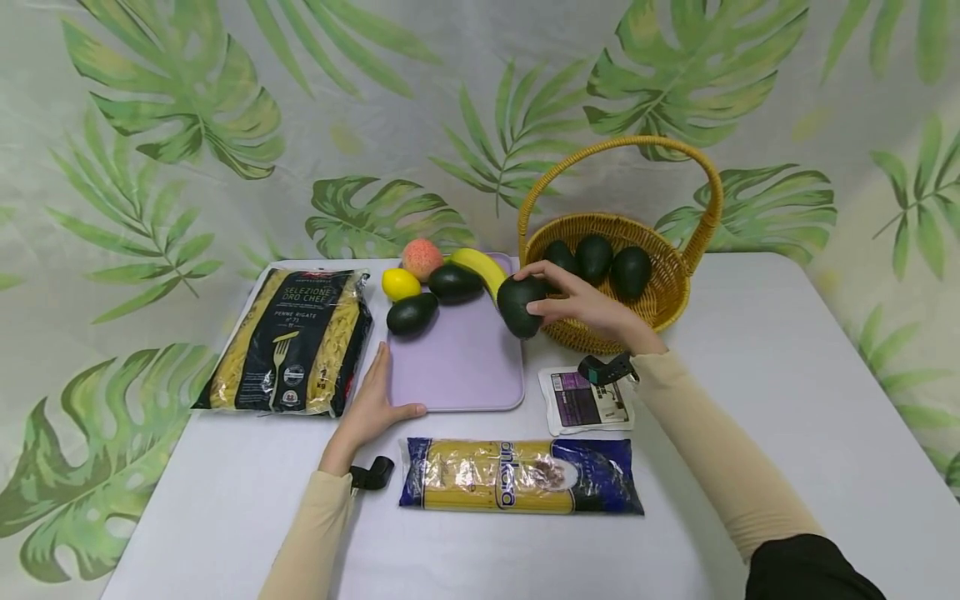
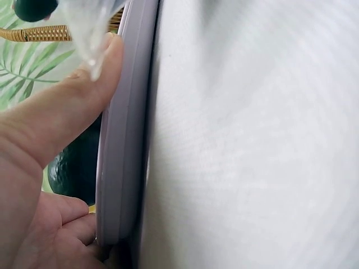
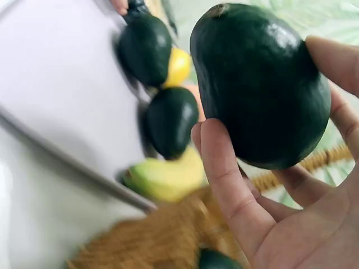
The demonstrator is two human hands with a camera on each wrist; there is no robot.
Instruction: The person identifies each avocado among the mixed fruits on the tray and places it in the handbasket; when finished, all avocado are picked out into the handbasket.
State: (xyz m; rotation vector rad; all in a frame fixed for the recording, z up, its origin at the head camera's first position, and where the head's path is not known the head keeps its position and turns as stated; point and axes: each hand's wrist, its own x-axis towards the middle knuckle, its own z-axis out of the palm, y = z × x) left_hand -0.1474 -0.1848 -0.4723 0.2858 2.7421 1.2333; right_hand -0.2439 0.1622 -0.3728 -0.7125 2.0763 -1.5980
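Observation:
The right hand [image 1: 581, 302] grips a dark green avocado [image 1: 520, 306] above the right side of the lilac tray [image 1: 457, 375]. In the right wrist view, thumb and fingers are round the same avocado [image 3: 261, 89]. The left hand [image 1: 373, 408] rests at the tray's lower left corner, its thumb along the front edge; in the left wrist view it touches the tray's side [image 2: 120, 140]. Two avocados [image 1: 412, 315], a yellow lemon [image 1: 401, 284], a peach [image 1: 422, 258] and a banana [image 1: 480, 268] lie at the tray's back. Several avocados [image 1: 631, 272] lie in the wicker basket [image 1: 671, 287].
A penne bag [image 1: 288, 342] lies left of the tray. A blue and yellow spaghetti pack [image 1: 521, 475] lies in front of the tray, and a small white and purple packet [image 1: 587, 400] lies to its right. The basket's tall handle [image 1: 716, 196] arches above the back of the table.

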